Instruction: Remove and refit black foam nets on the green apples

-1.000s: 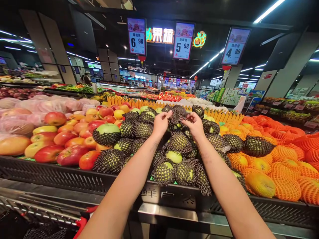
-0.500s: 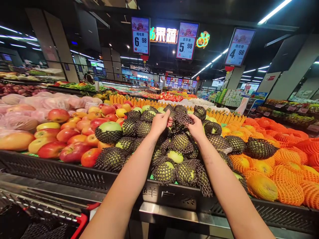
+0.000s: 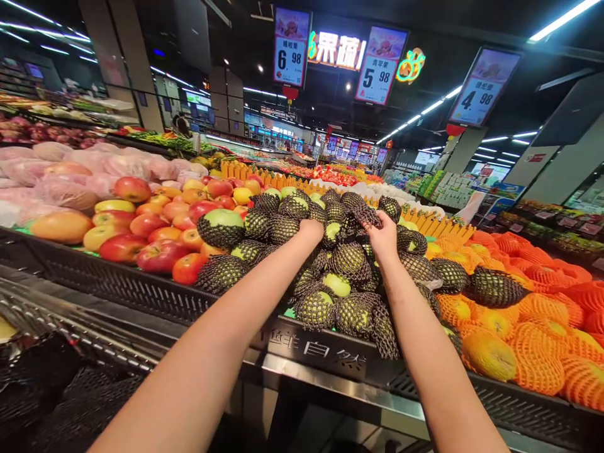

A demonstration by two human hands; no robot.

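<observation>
Both arms reach forward, right grip pinching netting; left grip I can't tell.

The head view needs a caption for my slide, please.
Right hand holds black mesh netting, left hand among netted green apples.

Dark ceiling, bright tube lights overhead; sign glows white; lower left dim, edges stretched.

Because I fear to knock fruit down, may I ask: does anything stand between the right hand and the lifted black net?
Nothing visible does. The right hand directly pinches the lifted black net, over the netted green apples.
</observation>
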